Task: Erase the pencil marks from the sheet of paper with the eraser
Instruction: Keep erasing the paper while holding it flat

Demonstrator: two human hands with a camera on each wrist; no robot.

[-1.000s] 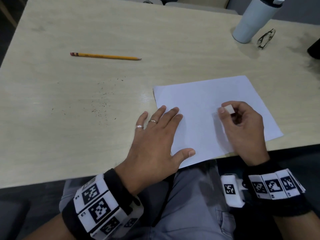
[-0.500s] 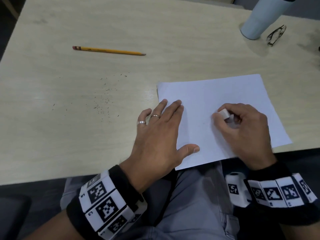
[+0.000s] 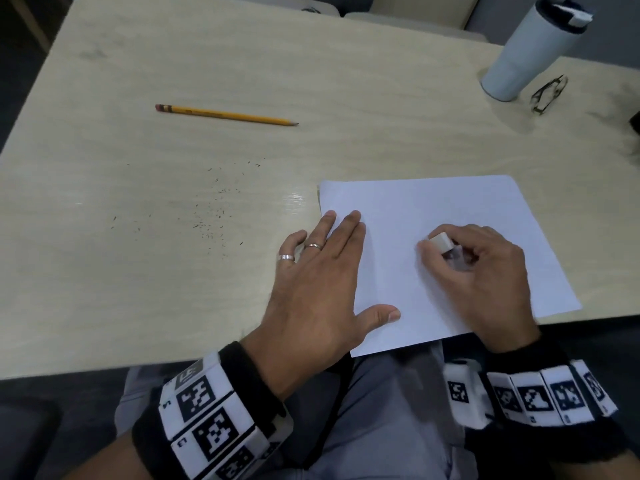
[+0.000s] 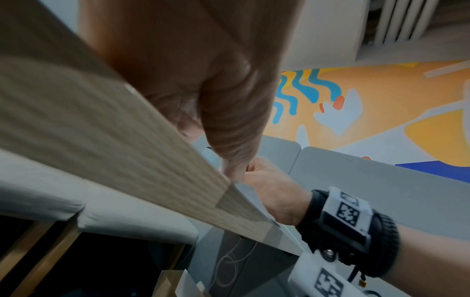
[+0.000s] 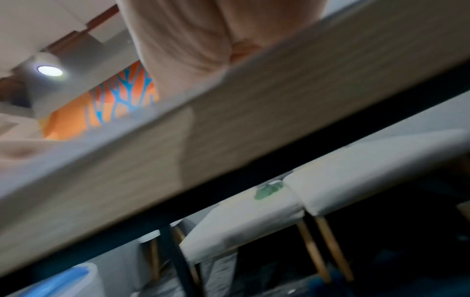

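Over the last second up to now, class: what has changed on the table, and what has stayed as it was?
The right hand, pinching the eraser, slid slightly toward the person across the sheet of paper. Nothing was picked up or released. The left hand stays flat on the sheet's left edge; the pencil lies untouched.

A sheet of paper (image 3: pixel 433 237) lies on the desk (image 3: pixel 173 289) at centre right of the frame, its near corner overhanging the desk edge. The left hand (image 3: pixel 311 289) rests flat on its left edge; the right hand (image 3: pixel 485 271) sits on the paper, pinching an eraser (image 3: pixel 440 241). A pencil (image 3: pixel 225 114) lies upper left, with crumbs (image 3: pixel 214 209) between it and the paper. A tumbler (image 3: pixel 526 50) and glasses (image 3: pixel 550 94) stand upper right.
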